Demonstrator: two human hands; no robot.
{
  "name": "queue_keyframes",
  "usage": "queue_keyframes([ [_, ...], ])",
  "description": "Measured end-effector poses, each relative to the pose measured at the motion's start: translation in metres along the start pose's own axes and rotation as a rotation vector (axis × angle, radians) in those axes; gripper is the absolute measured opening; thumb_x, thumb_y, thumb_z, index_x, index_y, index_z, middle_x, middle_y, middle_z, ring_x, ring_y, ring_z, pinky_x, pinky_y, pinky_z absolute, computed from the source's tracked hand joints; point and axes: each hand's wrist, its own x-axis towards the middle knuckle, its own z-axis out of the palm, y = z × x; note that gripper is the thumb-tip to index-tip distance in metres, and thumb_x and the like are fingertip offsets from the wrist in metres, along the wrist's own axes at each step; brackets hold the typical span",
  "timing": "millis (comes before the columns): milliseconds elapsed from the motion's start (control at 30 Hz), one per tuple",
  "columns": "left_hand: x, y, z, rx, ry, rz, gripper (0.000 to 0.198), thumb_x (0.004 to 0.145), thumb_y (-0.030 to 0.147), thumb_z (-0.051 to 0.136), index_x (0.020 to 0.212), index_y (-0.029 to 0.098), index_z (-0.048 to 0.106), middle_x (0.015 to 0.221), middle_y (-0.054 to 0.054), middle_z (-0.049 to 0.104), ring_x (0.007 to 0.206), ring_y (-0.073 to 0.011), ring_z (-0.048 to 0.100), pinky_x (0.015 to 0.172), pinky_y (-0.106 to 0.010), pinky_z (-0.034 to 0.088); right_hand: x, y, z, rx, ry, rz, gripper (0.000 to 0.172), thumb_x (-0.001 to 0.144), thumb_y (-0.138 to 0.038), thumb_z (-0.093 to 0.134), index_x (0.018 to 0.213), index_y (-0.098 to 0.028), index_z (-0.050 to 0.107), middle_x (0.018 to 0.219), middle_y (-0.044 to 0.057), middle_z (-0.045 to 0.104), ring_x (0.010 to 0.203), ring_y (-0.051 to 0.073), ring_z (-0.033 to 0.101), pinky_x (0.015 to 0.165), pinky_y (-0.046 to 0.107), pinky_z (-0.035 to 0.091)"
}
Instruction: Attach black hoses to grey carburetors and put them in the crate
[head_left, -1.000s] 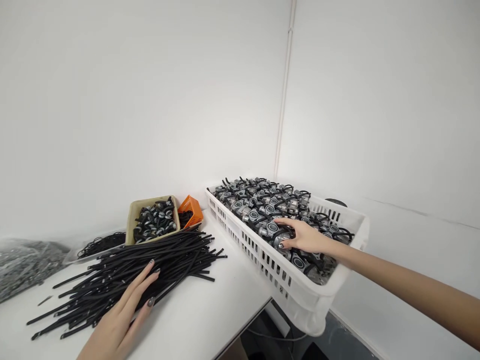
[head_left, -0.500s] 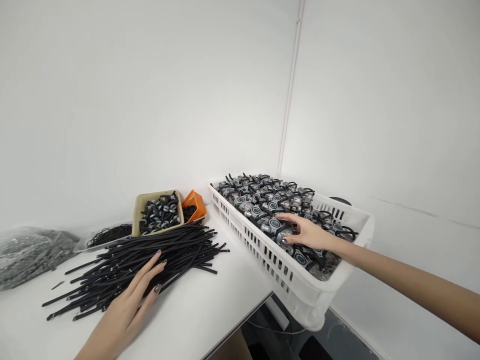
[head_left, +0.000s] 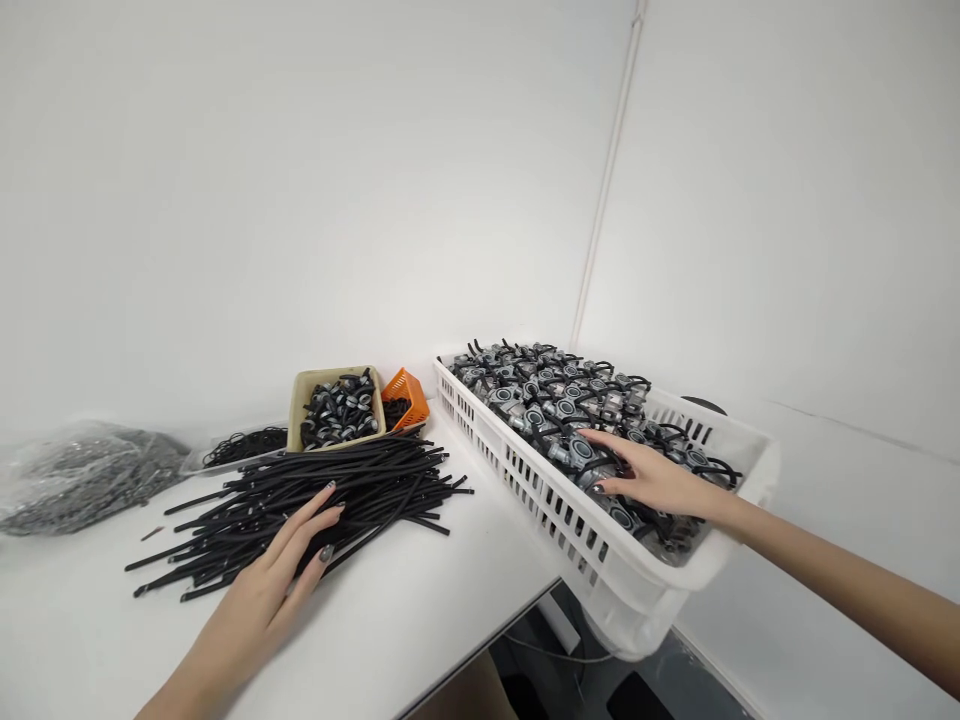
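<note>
My left hand (head_left: 274, 580) lies flat, fingers stretched out, on a heap of thin black rubber tubes (head_left: 315, 495) spread across the white table (head_left: 420, 610). My right hand (head_left: 652, 480) reaches into a white slotted crate (head_left: 570, 530) packed with grey metal parts with black hoses (head_left: 555, 400). Its fingers curl over one of those parts near the crate's front; whether they grip it is hidden.
A beige tub (head_left: 300, 400) of grey-and-black small parts and a small orange basket (head_left: 409, 385) stand behind the tubes. A clear bag of grey pieces (head_left: 82, 475) and a tray of black rings (head_left: 244, 445) lie at the left. The crate overhangs the table's right edge. White walls enclose the corner.
The view has shifted so everything sits further right and slightly higher. My right hand stays on the same part in the crate; my left hand still rests on the tubes.
</note>
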Motion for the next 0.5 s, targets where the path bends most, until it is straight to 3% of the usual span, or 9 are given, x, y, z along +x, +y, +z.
queue_keyframes([
  [300, 0.000, 0.010, -0.001, -0.008, -0.025, -0.011, 0.035, 0.099, 0.040, 0.031, 0.130, 0.032, 0.046, 0.155, 0.000, 0.036, 0.125, -0.0200, 0.056, 0.086, -0.027, 0.055, 0.011, 0.004, 0.000, 0.009, 0.000, -0.085, 0.066, 0.088, -0.046, 0.053, 0.148, -0.022, 0.037, 0.153, 0.008, 0.040, 0.137, 0.032, 0.042, 0.101, 0.042, 0.049],
  [500, 0.003, 0.011, 0.001, 0.014, -0.040, 0.023, 0.034, 0.099, 0.040, 0.032, 0.129, 0.031, 0.047, 0.153, -0.002, 0.037, 0.121, -0.0198, 0.059, 0.083, -0.026, 0.056, 0.016, 0.006, 0.004, 0.001, 0.054, -0.060, 0.055, 0.088, -0.032, 0.051, 0.142, -0.026, 0.045, 0.148, 0.006, 0.047, 0.126, 0.031, 0.053, 0.088, 0.041, 0.055],
])
